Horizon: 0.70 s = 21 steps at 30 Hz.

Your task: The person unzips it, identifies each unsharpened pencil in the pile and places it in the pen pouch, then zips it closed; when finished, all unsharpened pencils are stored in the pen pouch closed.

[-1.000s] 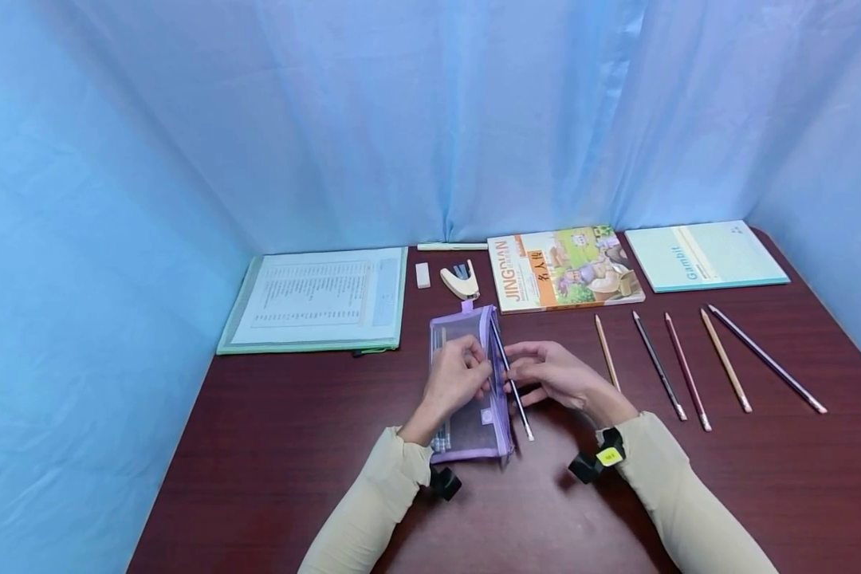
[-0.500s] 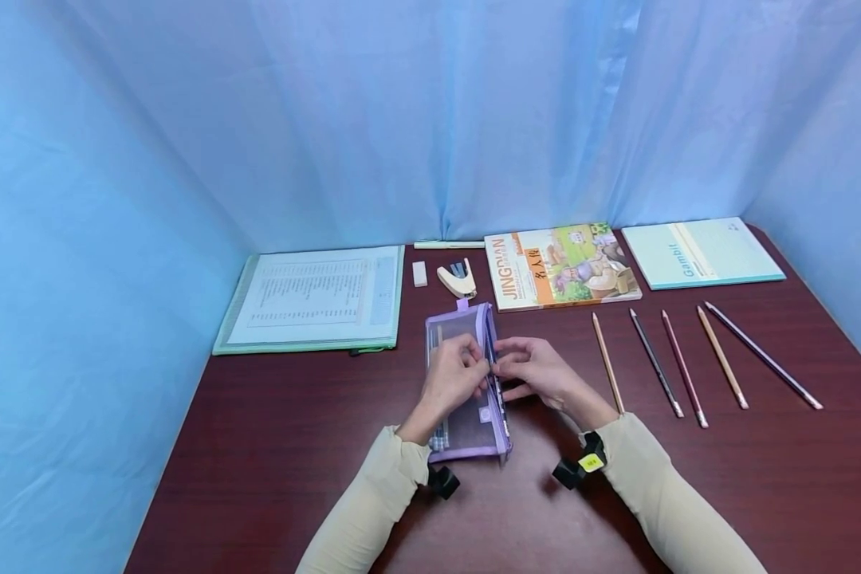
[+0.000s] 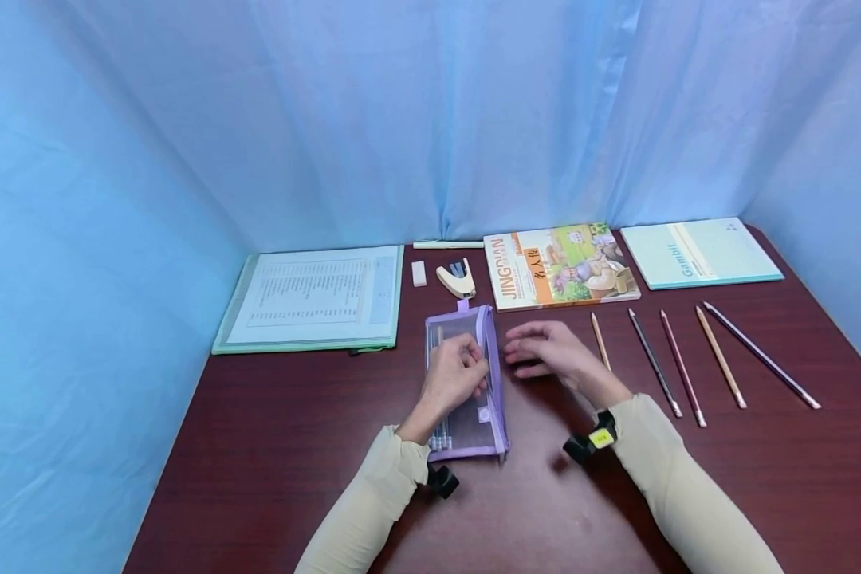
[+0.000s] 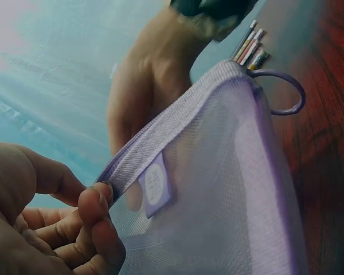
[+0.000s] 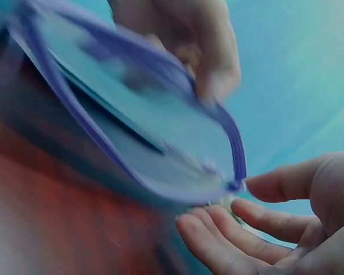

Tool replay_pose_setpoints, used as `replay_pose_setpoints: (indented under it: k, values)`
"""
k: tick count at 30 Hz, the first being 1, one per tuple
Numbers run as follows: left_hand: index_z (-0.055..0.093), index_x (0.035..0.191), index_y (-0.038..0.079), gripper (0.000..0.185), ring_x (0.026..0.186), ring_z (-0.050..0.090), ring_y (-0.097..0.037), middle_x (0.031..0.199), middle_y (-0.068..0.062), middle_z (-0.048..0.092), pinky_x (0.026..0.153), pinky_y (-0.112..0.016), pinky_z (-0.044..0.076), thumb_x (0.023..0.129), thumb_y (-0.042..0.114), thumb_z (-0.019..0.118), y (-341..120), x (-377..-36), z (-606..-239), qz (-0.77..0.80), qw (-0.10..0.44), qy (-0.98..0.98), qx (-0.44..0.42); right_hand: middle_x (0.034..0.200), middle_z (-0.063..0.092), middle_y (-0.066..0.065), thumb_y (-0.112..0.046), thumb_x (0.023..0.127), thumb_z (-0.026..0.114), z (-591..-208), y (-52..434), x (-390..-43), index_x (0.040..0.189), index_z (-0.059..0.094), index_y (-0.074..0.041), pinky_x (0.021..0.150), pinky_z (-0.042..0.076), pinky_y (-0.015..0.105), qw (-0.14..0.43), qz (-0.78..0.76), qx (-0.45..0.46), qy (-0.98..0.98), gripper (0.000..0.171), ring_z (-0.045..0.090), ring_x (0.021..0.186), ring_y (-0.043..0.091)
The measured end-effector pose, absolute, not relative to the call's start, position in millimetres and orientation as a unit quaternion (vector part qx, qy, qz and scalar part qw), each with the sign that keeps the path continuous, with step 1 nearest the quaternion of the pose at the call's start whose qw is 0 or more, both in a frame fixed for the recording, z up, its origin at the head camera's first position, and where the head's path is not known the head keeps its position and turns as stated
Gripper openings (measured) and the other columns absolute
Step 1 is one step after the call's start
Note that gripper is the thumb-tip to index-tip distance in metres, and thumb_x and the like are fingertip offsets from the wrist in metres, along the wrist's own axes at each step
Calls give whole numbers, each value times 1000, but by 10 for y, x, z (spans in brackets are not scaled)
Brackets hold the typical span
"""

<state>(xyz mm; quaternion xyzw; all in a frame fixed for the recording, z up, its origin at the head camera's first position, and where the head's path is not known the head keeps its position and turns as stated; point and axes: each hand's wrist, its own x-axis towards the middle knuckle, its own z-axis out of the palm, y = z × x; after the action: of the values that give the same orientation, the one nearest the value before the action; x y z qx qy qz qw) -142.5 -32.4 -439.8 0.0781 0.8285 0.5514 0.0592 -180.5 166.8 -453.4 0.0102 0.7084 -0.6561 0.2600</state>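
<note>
Under the left hand [image 3: 454,375] lies a pale purple mesh pouch [image 3: 473,414] with violet trim. Right of the right hand [image 3: 548,351], the pencils [image 3: 649,359] are tan, black, maroon. Beyond them, an orange-and-green book [image 3: 560,267]; the table [image 3: 258,446] is dark red-brown.

On the dark red worktop [image 3: 273,446] a purple mesh pencil pouch [image 3: 466,383] lies lengthwise, and the left hand [image 3: 454,376] rests on it with fingers curled at its zipper edge (pencils show through the mesh). The right hand [image 3: 548,351] hovers just beside the pouch, fingers loose and holding nothing. To its right five pencils [image 3: 682,363] lie in a row. Behind sit a stapler [image 3: 455,281], an eraser [image 3: 418,273], a picture book [image 3: 560,265], a teal notebook [image 3: 699,252] and a green folder [image 3: 316,297].
</note>
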Motion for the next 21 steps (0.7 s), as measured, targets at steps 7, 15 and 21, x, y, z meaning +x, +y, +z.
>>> replay_pose_setpoints:
  k: [7, 15, 21]
  values:
    - [58, 78, 3, 7, 36, 51, -3, 55, -16, 66, 37, -18, 40, 83, -2, 56, -342, -1409, -4411, 548, 63, 831, 75, 142, 53, 26, -28, 104, 48, -4549, 1532, -2238, 148, 38, 4, 92, 59, 37, 258, -611, 51, 747, 55, 66, 113, 23]
    - [58, 78, 1, 6, 35, 50, -2, 56, -17, 66, 38, -17, 39, 82, -3, 56, -316, -1408, -4427, 552, 61, 827, 86, 110, 66, 11, -24, 99, 60, -4516, 1232, -2435, 128, 62, 1, 73, 62, 30, 219, -550, 53, 804, 38, 66, 84, 12]
    - [59, 77, 0, 6, 35, 49, -1, 56, -17, 66, 38, -16, 38, 82, -3, 57, -296, -1410, -4451, 550, 65, 828, 89, 102, 73, 18, -8, 89, 71, -4471, 1183, -2465, 108, 74, 5, 63, 60, 25, 156, -527, 53, 834, 22, 65, 66, 6]
